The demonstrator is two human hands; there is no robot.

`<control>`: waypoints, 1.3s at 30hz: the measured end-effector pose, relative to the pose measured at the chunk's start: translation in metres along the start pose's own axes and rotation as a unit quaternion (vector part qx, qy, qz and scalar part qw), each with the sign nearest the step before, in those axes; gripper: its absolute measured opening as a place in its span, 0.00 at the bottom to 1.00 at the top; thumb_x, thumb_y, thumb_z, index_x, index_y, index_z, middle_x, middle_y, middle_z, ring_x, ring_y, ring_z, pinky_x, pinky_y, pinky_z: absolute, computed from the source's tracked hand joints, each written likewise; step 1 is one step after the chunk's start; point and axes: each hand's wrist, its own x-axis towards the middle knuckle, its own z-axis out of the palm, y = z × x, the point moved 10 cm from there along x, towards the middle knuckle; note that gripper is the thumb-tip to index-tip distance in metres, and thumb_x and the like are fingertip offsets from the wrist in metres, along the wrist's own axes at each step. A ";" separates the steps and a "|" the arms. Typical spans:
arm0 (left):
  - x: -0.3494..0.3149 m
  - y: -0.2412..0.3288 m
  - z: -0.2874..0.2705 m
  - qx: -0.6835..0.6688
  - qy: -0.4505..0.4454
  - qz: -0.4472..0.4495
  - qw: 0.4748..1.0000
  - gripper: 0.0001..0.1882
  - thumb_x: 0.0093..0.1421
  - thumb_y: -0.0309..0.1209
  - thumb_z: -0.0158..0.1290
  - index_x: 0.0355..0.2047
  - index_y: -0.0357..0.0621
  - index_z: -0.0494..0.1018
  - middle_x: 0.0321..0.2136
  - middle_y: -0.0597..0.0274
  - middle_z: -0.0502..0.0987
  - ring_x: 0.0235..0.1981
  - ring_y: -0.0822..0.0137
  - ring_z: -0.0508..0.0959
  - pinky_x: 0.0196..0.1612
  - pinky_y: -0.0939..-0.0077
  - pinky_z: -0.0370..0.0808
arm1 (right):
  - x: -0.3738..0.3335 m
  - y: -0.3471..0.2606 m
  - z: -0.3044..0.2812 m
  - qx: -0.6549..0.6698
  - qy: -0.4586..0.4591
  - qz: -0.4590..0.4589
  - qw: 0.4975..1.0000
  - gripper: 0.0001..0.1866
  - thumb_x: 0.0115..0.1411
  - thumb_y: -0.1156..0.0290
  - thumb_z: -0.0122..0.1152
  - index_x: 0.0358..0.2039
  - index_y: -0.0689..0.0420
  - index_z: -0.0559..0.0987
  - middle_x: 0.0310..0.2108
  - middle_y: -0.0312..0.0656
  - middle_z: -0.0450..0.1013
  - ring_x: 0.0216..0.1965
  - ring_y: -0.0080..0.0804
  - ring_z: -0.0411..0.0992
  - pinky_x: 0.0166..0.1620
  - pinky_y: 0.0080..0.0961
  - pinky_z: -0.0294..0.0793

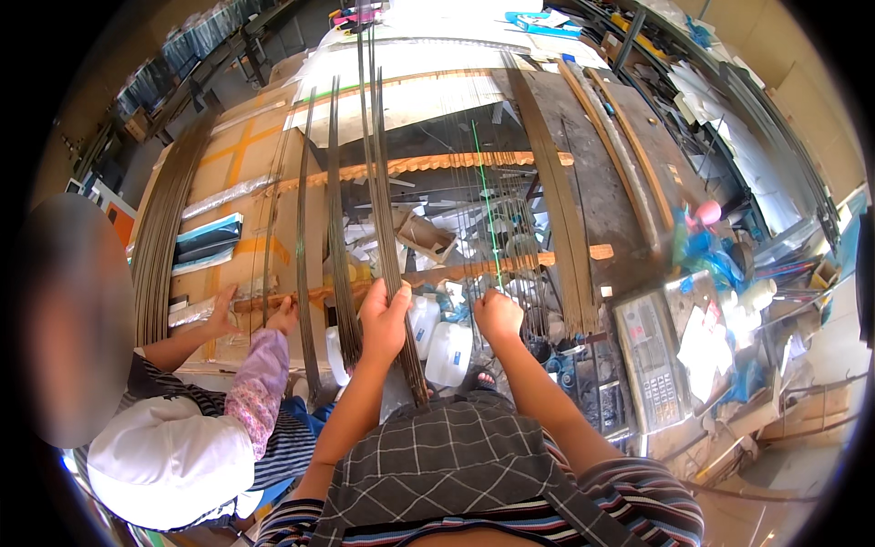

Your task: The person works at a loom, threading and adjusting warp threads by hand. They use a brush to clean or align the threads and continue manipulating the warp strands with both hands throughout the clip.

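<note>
The left hand [384,314] is wrapped around a bundle of thin dark metal rods [381,196], fingers curled together over the front of it and thumb at the side, right where the bundle crosses the lower wooden crossbar [456,270] of the work frame. The rods run far up beyond that crossbar and their lower ends hang below the hand, against the checked apron [456,465]. The right hand [498,315] sits just right of the bundle, at the same crossbar, closed in a loose fist among finer wires beside a green string [486,196]; whether it pinches a wire cannot be told. To the left of the crossbar's far end, a co-worker in a white cap [169,460] rests both hands on the bar. The likely trouble: the long bundle is gripped near one end only, so rods could slide or fan out, snag the fine wires, or swing toward the co-worker. White plastic jugs [448,351] lie under the crossbar, a grey scale [649,356] to its right.
</note>
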 end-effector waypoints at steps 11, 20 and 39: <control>-0.002 -0.003 0.024 -0.058 -0.013 -0.005 0.998 0.04 0.61 0.27 0.48 0.31 0.41 0.68 0.23 0.74 0.67 0.24 0.82 0.63 0.27 0.86 0.61 | -0.073 -0.131 -0.080 0.543 -0.182 -0.096 0.814 0.10 0.61 0.67 0.56 0.27 0.61 0.74 0.20 0.30 0.68 0.20 0.13 0.63 0.22 0.14 0.63; -0.003 0.002 0.038 -0.048 -0.032 0.032 0.998 0.04 0.61 0.27 0.48 0.32 0.39 0.68 0.22 0.73 0.67 0.24 0.82 0.63 0.26 0.85 0.61 | -0.080 -0.101 -0.069 0.584 -0.092 -0.031 0.806 0.05 0.62 0.74 0.53 0.32 0.62 0.73 0.22 0.31 0.69 0.22 0.14 0.64 0.25 0.13 0.64; 0.020 0.039 0.001 -0.088 -0.005 0.032 0.996 0.04 0.61 0.28 0.47 0.35 0.41 0.69 0.24 0.72 0.68 0.25 0.81 0.64 0.29 0.86 0.62 | -0.041 -0.011 -0.089 0.324 0.140 -0.042 0.935 0.05 0.54 0.72 0.60 0.26 0.61 0.76 0.15 0.43 0.70 0.16 0.28 0.68 0.22 0.25 0.67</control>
